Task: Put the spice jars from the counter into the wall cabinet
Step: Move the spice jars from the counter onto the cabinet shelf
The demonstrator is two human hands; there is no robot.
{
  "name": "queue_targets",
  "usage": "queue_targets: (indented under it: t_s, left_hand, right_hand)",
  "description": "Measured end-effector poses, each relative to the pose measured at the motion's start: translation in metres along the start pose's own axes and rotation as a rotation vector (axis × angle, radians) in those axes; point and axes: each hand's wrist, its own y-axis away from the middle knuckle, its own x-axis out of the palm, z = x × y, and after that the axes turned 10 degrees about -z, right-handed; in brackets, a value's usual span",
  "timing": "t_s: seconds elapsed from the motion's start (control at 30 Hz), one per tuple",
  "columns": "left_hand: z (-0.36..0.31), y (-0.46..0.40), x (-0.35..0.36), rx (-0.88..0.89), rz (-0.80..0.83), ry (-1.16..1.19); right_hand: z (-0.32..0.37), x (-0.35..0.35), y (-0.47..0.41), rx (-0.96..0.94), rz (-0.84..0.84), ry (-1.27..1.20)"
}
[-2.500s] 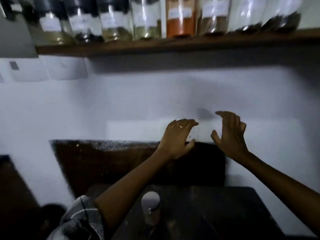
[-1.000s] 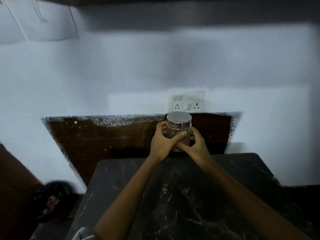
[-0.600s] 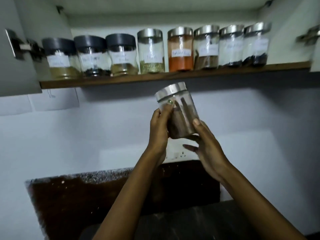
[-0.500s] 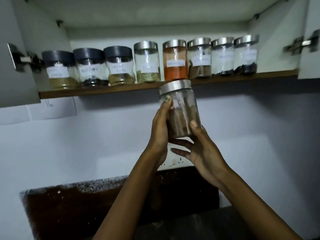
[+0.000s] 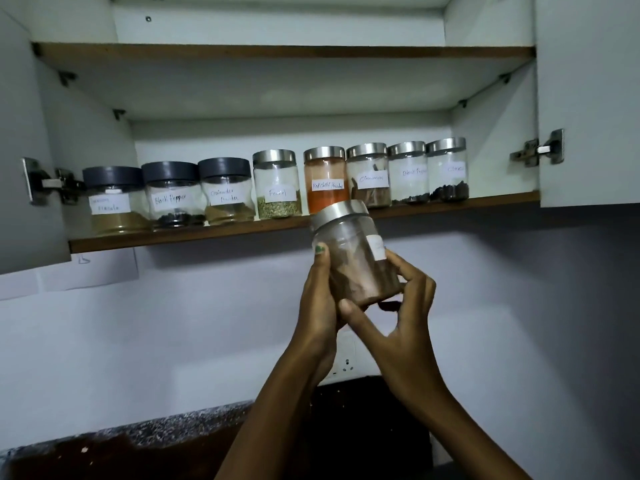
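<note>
Both hands hold a clear spice jar [image 5: 356, 258] with a silver lid and brown pieces inside, tilted left, just below the front edge of the wall cabinet's lower shelf [image 5: 207, 233]. My left hand [image 5: 320, 303] grips its left side; my right hand [image 5: 398, 317] cups its base and right side. Several labelled jars stand in a row on that shelf, among them a red chilli powder jar [image 5: 325, 181] and a fennel jar [image 5: 276, 185] right behind the held jar's lid.
Both cabinet doors hang open, the left door [image 5: 24, 150] and the right door [image 5: 588, 98]. The upper shelf [image 5: 277, 51] holds nothing visible. A wall socket [image 5: 346, 362] sits behind my wrists, above the dark counter backsplash [image 5: 138, 452].
I lifted the jar off the counter with both hands and raised it to just under the shelf edge. My view tilted up to the open cabinet.
</note>
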Motion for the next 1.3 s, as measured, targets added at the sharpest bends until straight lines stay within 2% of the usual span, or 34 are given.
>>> queue_targets:
  t_s: [0.1, 0.17, 0.5, 0.73, 0.87, 0.93, 1.13, 1.23, 1.3]
  left_hand:
    - [-0.001, 0.000, 0.001, -0.045, -0.024, 0.020]
    - [-0.001, 0.001, 0.005, -0.052, -0.038, 0.031]
    - [0.009, -0.003, 0.021, 0.015, -0.103, -0.048]
    - [0.013, -0.002, 0.036, -0.023, -0.132, -0.091]
    - [0.017, 0.000, 0.042, 0.001, -0.059, -0.153]
    - [0.023, 0.001, 0.047, 0.017, -0.013, -0.185]
    - [0.041, -0.001, 0.069, 0.139, 0.250, -0.286]
    - [0.052, -0.008, 0.093, 0.173, 0.293, -0.375]
    - [0.055, -0.011, 0.114, 0.260, 0.294, -0.454]
  right_hand:
    - [0.006, -0.008, -0.003, 0.176, 0.141, -0.185]
    - [0.009, -0.011, -0.005, 0.196, 0.162, -0.203]
    - [0.001, -0.019, -0.002, -0.125, -0.047, 0.075]
    - [0.001, -0.029, -0.004, -0.109, -0.065, 0.126]
    - [-0.003, -0.037, -0.009, 0.007, 0.053, 0.035]
    - [-0.009, -0.043, -0.013, 0.066, 0.058, -0.016]
    - [-0.033, -0.077, -0.040, 0.041, -0.047, 0.029]
    - [-0.048, -0.096, -0.071, -0.009, -0.117, 0.068]
    - [-0.058, -0.106, -0.095, -0.039, -0.149, 0.077]
